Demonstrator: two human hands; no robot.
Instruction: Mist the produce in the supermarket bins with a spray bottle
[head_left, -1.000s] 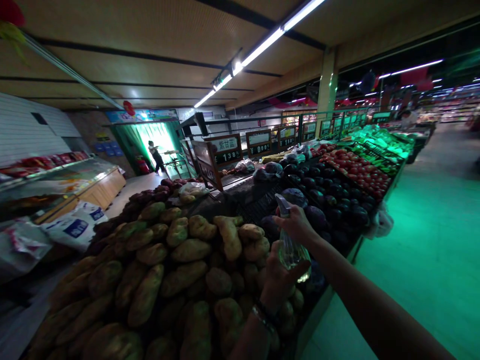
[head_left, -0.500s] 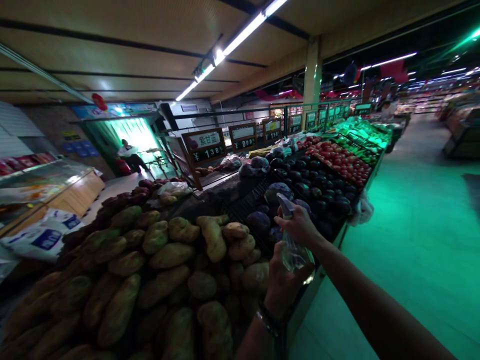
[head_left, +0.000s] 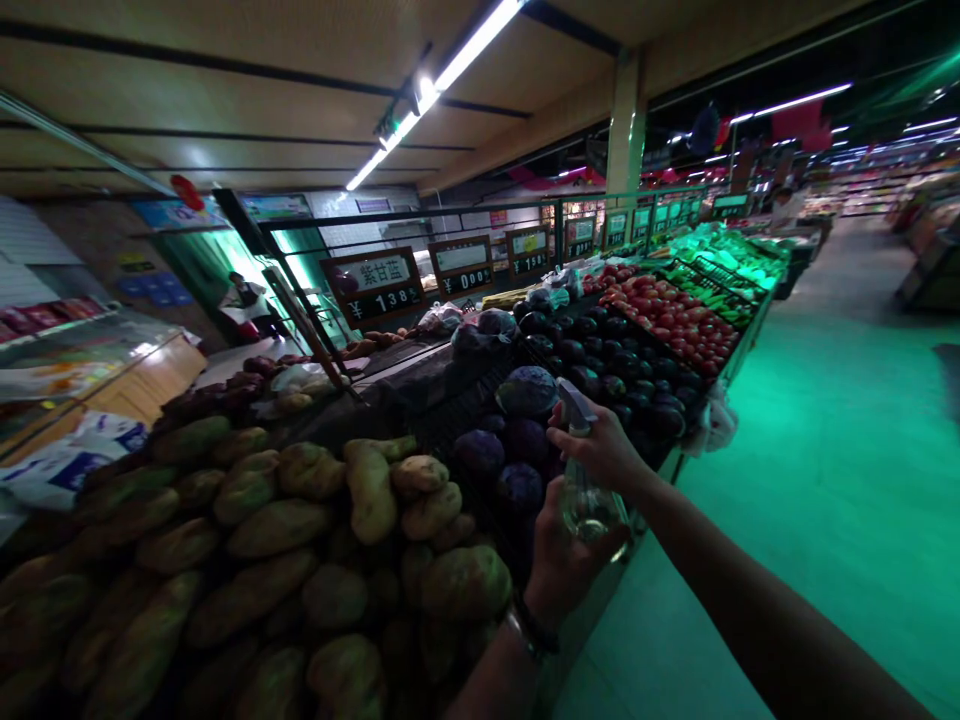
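A clear spray bottle (head_left: 589, 500) with a pale trigger head is held in front of me, tilted slightly toward the produce. My right hand (head_left: 600, 445) wraps round its neck and trigger. Lower down, my left hand (head_left: 566, 560) supports the bottle's base, with a bracelet at the wrist. Just past the nozzle lie purple cabbages (head_left: 519, 487) and one larger cabbage (head_left: 527, 390). Potatoes (head_left: 277, 528) fill the near left of the stand. Whether spray is leaving the nozzle cannot be made out.
Dark eggplants (head_left: 622, 355), tomatoes (head_left: 679, 318) and green vegetables (head_left: 731, 250) continue along the stand. Price signs (head_left: 379, 285) hang from a rail behind. A person (head_left: 255, 305) sits at the far left; another person (head_left: 786, 208) is at the far right. A green-lit aisle floor (head_left: 817, 450) runs beside the stand.
The view has shifted forward and to the right, so potatoes, cabbages and signs now sit further left. Both hands keep the same hold on the spray bottle.
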